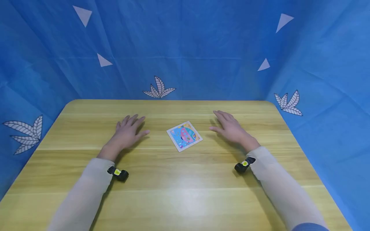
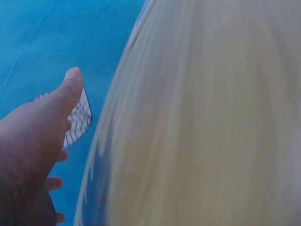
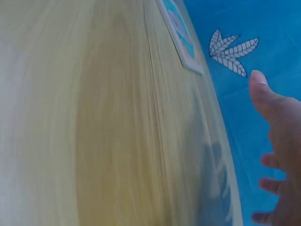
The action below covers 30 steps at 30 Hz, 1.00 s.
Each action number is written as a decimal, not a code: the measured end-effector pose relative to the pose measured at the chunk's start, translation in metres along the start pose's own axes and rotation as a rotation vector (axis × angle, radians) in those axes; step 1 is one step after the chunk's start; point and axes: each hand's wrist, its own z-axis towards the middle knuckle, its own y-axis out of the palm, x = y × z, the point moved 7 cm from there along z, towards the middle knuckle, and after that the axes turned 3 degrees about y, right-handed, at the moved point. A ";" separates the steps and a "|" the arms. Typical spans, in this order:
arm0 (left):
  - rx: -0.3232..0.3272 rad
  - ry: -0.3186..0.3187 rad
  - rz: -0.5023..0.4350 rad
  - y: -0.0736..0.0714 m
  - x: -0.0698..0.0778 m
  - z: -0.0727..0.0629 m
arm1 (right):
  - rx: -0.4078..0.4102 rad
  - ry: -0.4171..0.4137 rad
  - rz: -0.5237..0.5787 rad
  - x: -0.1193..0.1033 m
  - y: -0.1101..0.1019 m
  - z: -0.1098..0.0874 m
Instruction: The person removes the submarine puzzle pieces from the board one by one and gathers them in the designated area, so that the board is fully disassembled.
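A square board (image 1: 185, 136) with a white border and a colourful cartoon picture lies flat near the middle of the table, turned at an angle. It may be a small picture puzzle; the frames do not settle that. To its left, apart from it, is my left hand (image 1: 127, 134), fingers spread and thumb pointing toward the board. My right hand (image 1: 230, 128) is on the other side, also apart, with its fingers extended. Neither hand holds anything. In the right wrist view, part of the board (image 3: 181, 35) shows at the top, beyond the right thumb.
The wooden table (image 1: 179, 179) has rounded far corners. Blue cloth (image 1: 185, 41) with white triangles and leaf shapes hangs behind it and along both sides. Each wrist wears a black strap with a small camera, the left camera (image 1: 122, 175) and the right camera (image 1: 240, 167).
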 end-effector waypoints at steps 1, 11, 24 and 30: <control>-0.001 0.003 0.000 0.000 0.005 0.001 | 0.016 -0.013 0.023 -0.004 0.000 0.001; -0.019 0.083 -0.031 0.005 0.059 0.017 | 0.110 -0.091 0.116 -0.025 0.004 0.017; -0.044 0.162 -0.064 0.025 0.104 0.028 | 0.064 -0.118 0.200 -0.040 0.023 0.029; -0.060 0.190 -0.064 0.034 0.118 0.031 | 0.062 -0.144 0.214 -0.047 0.029 0.034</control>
